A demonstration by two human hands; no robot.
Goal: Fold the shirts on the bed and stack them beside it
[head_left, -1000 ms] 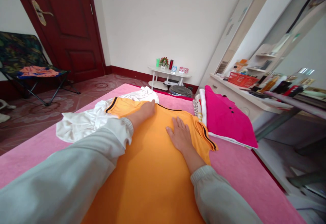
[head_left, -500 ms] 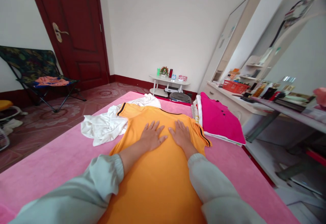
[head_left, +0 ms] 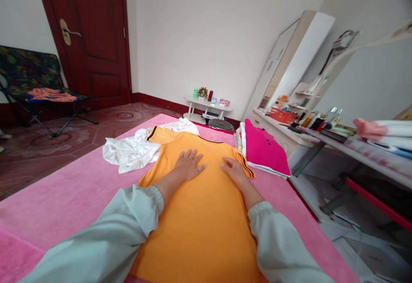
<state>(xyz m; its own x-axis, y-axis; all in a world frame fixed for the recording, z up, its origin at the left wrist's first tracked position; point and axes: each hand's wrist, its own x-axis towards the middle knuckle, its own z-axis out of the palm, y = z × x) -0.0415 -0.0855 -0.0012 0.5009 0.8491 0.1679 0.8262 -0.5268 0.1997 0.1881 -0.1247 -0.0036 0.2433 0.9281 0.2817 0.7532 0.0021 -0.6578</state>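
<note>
An orange T-shirt (head_left: 199,214) with black-striped sleeve edges lies spread over a pink bed cover (head_left: 74,188), its collar end pointing away from me. My left hand (head_left: 188,166) rests flat on the upper chest of the shirt, fingers spread. Over the shirt's right side is my right hand (head_left: 235,170), fingers slightly curved and apart, near the right sleeve; whether it touches the cloth I cannot tell. Neither hand holds anything. Beyond the left sleeve lies a crumpled white garment (head_left: 131,151). A folded stack topped by a magenta shirt (head_left: 265,148) sits past the right sleeve.
A folding chair (head_left: 38,77) with peach cloth stands by the dark red door (head_left: 96,38). Ahead is a low white stand (head_left: 209,104) with small items. Along the right are a dresser with a red basket (head_left: 283,115), bottles, and a desk (head_left: 370,154).
My right hand has shifted right and its fingers have curled from flat. My left hand stays on the shirt. The view has turned a little to the right.
</note>
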